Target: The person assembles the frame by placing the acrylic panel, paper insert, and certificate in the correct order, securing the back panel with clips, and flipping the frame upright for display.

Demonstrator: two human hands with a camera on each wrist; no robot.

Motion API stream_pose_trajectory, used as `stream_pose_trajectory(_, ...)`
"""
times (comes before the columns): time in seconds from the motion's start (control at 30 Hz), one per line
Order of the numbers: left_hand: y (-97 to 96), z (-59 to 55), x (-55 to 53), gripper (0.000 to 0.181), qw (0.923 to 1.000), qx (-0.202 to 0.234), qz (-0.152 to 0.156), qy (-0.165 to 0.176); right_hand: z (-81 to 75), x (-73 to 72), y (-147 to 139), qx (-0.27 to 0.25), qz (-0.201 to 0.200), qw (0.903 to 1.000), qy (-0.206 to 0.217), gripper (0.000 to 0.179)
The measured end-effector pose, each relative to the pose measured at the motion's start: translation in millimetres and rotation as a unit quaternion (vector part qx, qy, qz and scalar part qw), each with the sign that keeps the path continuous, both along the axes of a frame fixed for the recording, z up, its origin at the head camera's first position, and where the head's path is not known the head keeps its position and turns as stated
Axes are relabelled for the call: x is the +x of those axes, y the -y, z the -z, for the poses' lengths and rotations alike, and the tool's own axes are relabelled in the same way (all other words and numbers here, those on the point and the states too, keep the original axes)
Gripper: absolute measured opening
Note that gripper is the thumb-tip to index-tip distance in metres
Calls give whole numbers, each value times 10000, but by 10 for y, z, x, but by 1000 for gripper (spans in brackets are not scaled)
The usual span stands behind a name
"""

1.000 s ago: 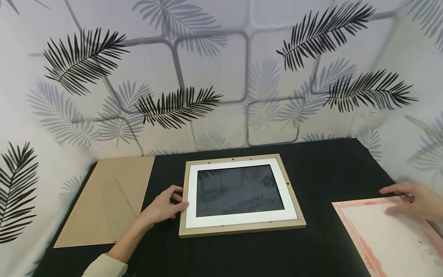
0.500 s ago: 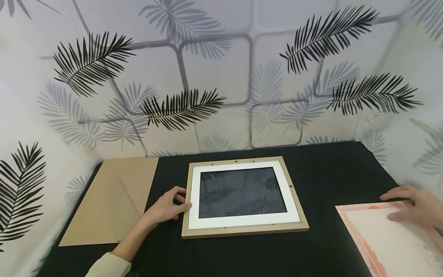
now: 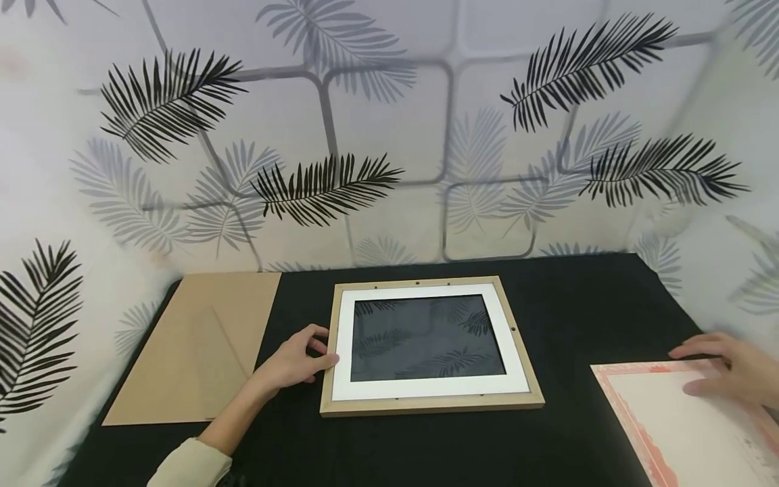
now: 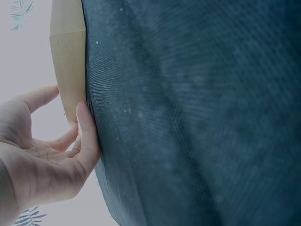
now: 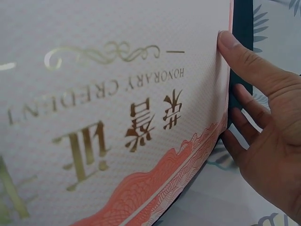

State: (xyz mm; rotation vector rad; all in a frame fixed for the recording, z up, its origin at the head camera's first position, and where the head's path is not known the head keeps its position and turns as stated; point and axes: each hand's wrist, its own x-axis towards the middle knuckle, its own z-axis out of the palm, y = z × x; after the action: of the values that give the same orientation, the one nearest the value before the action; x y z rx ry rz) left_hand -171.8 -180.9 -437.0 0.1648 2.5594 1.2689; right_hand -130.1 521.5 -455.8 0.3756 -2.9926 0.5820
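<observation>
A light wooden picture frame (image 3: 433,407) lies on the black cloth, with a white mat (image 3: 426,388) around a dark, reflective pane (image 3: 429,338). My left hand (image 3: 298,362) holds its left side, thumb on the rim. The left wrist view shows my left hand (image 4: 51,150) with thumb and fingers on opposite sides of the wooden frame (image 4: 68,61). At the far right, my right hand (image 3: 733,368) grips a certificate (image 3: 675,419) with a pink-red border. In the right wrist view, the thumb of my right hand (image 5: 268,117) lies on the certificate (image 5: 94,103), fingers at its edge; gold lettering shows.
A brown backing board (image 3: 176,352) with a strip across it lies on the left of the black cloth (image 3: 584,304). Behind stands a pale curtain (image 3: 389,223) printed with leaves. My left sleeve (image 3: 191,465) is cream.
The head view has shifted slightly, so everything appears a little lower and farther right. Both hands keep their places on the picture frame and the certificate.
</observation>
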Motion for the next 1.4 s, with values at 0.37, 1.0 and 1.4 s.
stream_pose_trajectory(0.37,-8,-6,3,54,9999,-100,6,-28,71,32,-34,-542,-265,9973,-419,38)
stream_pose_trajectory(1.0,-29,-4,10,54,10000,-95,11,7,37,46,-22,-18,-151,9984,-536,47)
stream_pose_trajectory(1.4,-25,-9,8,55,9999,-87,-32,76,50,-80,-87,110,-847,9936,-737,51)
